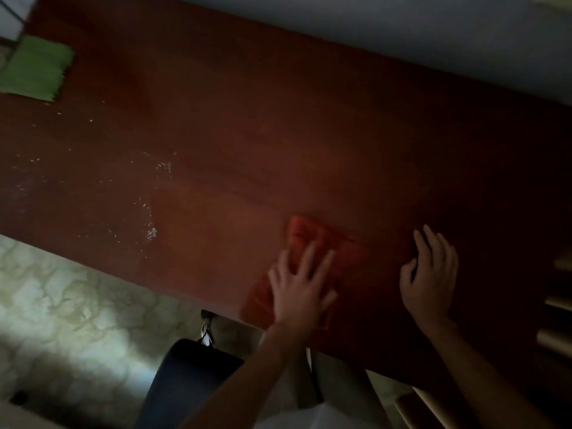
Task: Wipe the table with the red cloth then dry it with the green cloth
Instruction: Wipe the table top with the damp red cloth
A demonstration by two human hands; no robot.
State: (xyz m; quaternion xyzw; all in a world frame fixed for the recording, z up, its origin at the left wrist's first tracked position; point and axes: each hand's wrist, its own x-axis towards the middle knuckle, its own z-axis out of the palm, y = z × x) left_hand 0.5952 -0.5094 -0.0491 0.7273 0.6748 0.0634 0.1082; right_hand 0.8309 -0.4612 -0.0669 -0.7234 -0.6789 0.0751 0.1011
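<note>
A dark reddish-brown wooden table (278, 134) fills most of the dim head view. The red cloth (337, 246) lies flat near the table's front edge. My left hand (301, 286) presses down on it with fingers spread. My right hand (431, 274) rests flat on the bare tabletop just right of the cloth, holding nothing. The green cloth (35, 68) lies folded at the table's far left corner. Pale specks and smears (151, 232) mark the wood left of the red cloth.
A dark blue chair back (188, 376) stands below the table's front edge. Pale patterned floor (62, 298) shows at lower left. A light wall (402, 29) runs behind the table. Wooden slats or furniture (557, 305) sit at the right edge.
</note>
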